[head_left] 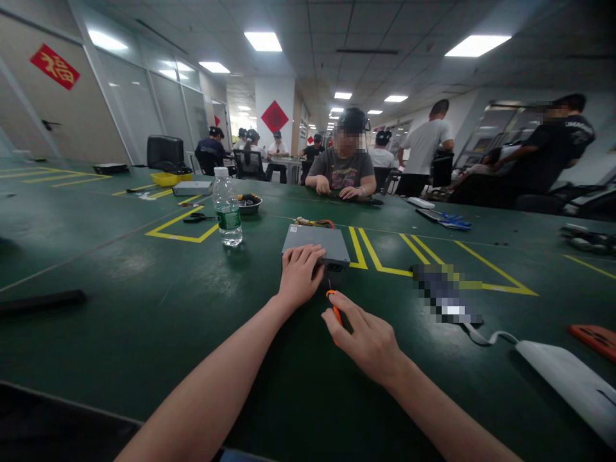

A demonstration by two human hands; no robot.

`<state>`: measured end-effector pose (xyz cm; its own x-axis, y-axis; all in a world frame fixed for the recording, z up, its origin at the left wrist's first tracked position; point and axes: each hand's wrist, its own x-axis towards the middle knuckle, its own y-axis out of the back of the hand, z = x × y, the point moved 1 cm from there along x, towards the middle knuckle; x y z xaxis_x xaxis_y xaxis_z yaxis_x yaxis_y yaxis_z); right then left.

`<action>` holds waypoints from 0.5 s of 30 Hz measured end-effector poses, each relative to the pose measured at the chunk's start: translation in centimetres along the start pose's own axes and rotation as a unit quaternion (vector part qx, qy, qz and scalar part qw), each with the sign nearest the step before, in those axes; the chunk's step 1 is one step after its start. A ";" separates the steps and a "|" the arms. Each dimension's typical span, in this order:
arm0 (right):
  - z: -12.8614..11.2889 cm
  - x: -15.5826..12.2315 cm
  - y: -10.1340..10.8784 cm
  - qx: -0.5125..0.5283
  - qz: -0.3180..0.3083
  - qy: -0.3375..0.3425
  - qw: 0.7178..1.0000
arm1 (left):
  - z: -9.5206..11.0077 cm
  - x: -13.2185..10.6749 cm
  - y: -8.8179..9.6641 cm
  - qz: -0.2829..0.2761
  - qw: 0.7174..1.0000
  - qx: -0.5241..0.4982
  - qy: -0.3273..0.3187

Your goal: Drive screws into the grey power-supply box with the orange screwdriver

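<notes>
A flat grey metal box (317, 244) with coloured wires at its far end lies on the green table (144, 308). My left hand (299, 274) rests on the box's near left corner, fingers curled over its edge. My right hand (368, 340) pinches a small orange-handled screwdriver (333, 305), its thin tip pointing at the near side of the box.
A water bottle (227, 208) stands left of the box, with a metal bowl (250, 203) and black scissors (196, 217) behind it. A white device with a cable (563, 372) lies at the right. A person sits across the table (345, 167); others work farther back.
</notes>
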<state>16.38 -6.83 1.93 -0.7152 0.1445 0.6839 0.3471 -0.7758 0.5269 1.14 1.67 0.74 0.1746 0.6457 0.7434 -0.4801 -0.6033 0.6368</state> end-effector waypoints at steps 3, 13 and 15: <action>0.3 -0.4 -0.2 0.006 0.002 -0.015 1.000 | 0.0 0.0 -0.1 0.001 1.000 0.004 -0.001; 1.4 -0.9 0.3 0.047 0.047 -0.029 0.997 | -0.1 0.0 0.0 -0.005 1.000 -0.002 0.002; 2.0 -1.5 0.8 0.070 0.057 -0.013 0.996 | -0.1 0.0 0.1 -0.006 1.000 -0.001 0.002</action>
<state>18.93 -6.39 2.36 -0.6512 0.0768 0.7550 0.5083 -0.6945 0.5092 1.06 1.67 0.81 0.1778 0.6550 0.7344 -0.4791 -0.5943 0.6460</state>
